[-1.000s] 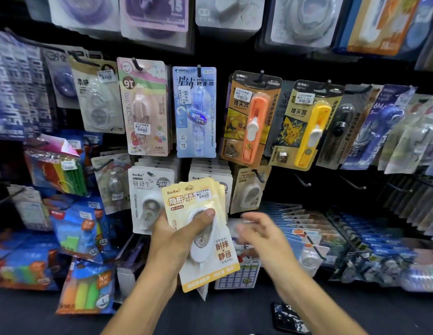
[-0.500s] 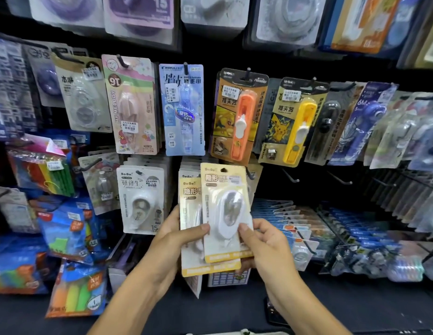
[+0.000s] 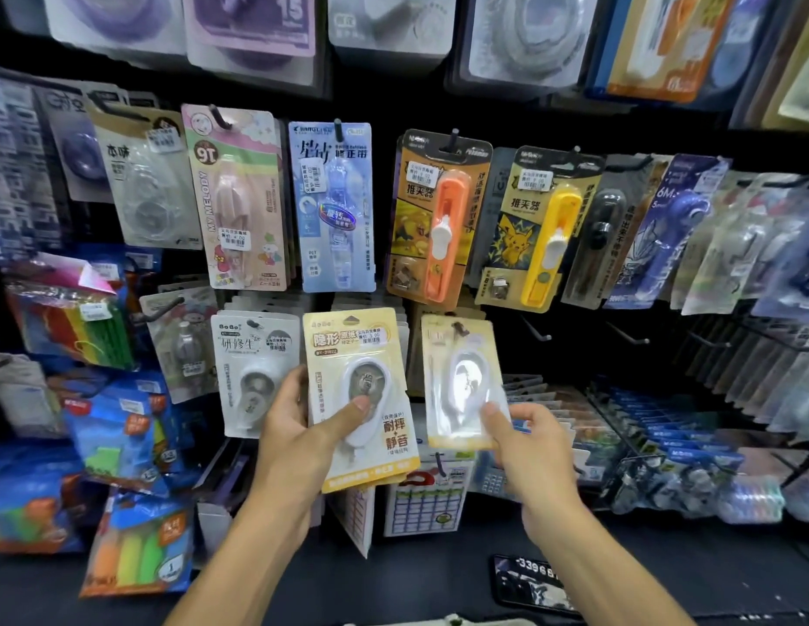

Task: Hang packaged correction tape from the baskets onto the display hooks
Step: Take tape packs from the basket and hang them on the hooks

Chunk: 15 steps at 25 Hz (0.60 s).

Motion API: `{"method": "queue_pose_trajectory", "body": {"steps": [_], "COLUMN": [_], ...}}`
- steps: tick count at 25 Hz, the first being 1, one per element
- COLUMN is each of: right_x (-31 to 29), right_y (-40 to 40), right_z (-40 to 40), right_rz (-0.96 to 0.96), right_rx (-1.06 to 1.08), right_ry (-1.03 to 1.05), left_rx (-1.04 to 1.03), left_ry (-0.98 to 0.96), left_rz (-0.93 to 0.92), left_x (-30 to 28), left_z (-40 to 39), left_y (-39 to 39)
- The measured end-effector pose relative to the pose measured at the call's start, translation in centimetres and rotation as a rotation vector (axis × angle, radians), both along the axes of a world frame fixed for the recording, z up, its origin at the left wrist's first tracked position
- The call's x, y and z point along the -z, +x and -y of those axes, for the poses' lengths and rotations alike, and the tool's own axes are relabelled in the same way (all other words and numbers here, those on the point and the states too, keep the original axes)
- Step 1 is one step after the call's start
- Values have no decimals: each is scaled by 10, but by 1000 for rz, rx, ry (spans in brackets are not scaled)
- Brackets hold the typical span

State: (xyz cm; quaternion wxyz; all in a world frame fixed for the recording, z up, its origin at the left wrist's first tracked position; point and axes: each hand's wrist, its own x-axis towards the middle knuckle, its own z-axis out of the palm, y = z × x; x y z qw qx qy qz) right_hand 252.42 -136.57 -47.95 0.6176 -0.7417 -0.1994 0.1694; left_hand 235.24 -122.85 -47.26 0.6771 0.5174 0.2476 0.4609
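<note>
The left hand [image 3: 298, 426] grips a stack of yellow packs [image 3: 357, 390], thumb clamped across the front blister, fingers curled behind. To its right, the right hand [image 3: 533, 449] pinches one yellow pack [image 3: 461, 381] at its lower edge, thumb in front and fingers behind, holding it upright against the display with its hang hole at a hook [image 3: 459, 328]. The two packs are near each other but apart. A white pack [image 3: 253, 368] hangs just left of the stack. An orange tool [image 3: 441, 228] and a yellow tool [image 3: 547, 246] hang above, farther up.
</note>
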Motion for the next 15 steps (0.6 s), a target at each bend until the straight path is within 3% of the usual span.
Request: {"method": "queue_pose_trajectory", "body": {"steps": [2, 3, 5, 8, 12, 15], "right_x": [-6, -7, -4, 4, -1, 6], "right_y": [-4, -6, -17, -37, -32, -20], "right_z": [-5, -8, -16, -21, -19, -4], "right_rz": [-309, -303, -87, 26, -108, -15], "right_rx": [-121, -154, -233, -412, -258, -115], "right_ry": [86, 71, 15, 131, 207, 169], "left_rx": [-8, -17, -20, 59, 173, 57], "left_ry": [8, 21, 72, 103, -12, -61], "left_rz": [-1, -8, -50, -113, -51, -14], "left_x": [0, 0, 0, 0, -1, -4], "left_z": [3, 4, 5, 7, 5, 2], "left_y": [2, 3, 6, 10, 9, 8]}}
